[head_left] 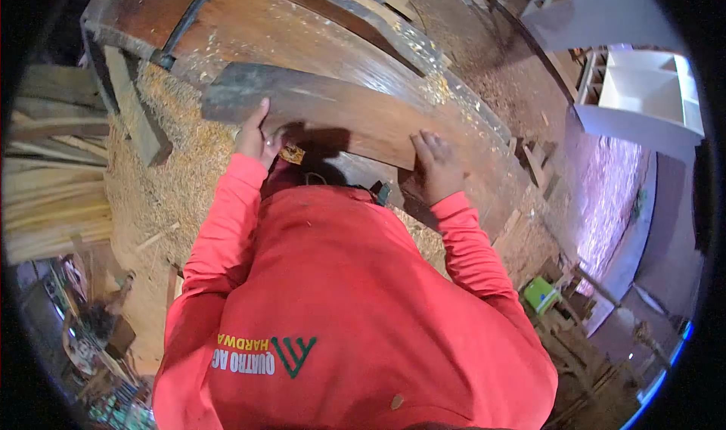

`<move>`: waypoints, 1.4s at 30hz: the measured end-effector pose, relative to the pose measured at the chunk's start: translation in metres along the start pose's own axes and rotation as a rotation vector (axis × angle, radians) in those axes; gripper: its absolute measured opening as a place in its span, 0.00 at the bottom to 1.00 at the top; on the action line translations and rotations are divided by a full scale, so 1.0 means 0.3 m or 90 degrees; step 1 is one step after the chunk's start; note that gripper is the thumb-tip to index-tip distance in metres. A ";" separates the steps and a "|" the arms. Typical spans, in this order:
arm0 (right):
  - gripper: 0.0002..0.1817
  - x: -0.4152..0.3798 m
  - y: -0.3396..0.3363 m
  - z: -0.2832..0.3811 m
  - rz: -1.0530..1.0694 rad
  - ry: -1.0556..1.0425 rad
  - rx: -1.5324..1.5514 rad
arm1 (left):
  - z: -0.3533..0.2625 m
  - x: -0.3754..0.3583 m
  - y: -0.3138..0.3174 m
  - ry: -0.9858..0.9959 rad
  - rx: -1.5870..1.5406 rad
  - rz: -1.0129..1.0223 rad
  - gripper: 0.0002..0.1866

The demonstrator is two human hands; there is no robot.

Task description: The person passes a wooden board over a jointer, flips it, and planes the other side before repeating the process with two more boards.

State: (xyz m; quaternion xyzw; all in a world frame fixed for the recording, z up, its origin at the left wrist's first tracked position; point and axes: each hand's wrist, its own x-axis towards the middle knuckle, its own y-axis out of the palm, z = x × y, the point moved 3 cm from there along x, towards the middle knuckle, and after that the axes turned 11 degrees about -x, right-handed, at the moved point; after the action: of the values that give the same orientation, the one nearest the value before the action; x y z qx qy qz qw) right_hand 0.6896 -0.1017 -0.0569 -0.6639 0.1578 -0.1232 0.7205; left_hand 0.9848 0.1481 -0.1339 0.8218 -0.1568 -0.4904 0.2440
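A dark, weathered wooden board (340, 112) lies slantwise over the workbench, its greyish left end reaching past the bench edge. My left hand (261, 136) grips its near edge toward the left, with one finger laid up over the face and the others curled near the underside. My right hand (439, 167) is closed around the board's right end, fingertips on top. Just beside my left fingers is a small yellow-brown piece (293, 154). Shadow hides the space beneath the board, in front of my red shirt (340, 294).
The workbench (265, 29) is strewn with wood shavings, and a long dark strip of wood (333, 14) runs along it. Sawdust (159, 195) covers the floor at left, beside stacked planks (57, 195). A white open cabinet (643, 86) stands at right, and a green object (541, 295) lies lower right.
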 end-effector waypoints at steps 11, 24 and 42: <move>0.34 -0.103 0.105 0.084 -0.054 0.072 -0.006 | 0.062 -0.020 -0.096 0.003 0.024 -0.157 0.25; 0.46 0.091 -0.207 -0.089 0.310 0.083 0.284 | -0.184 -0.077 0.130 0.355 0.464 -0.036 0.32; 0.24 -0.181 0.206 -0.502 0.017 0.557 0.197 | 0.032 0.272 0.198 0.388 1.299 -0.020 0.43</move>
State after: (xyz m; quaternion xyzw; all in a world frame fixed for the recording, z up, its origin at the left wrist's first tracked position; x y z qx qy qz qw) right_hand 0.5787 -0.2133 -0.1252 -0.4320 0.4354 -0.4048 0.6782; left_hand 1.0135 0.0557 -0.1645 0.7274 -0.4154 0.0967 -0.5375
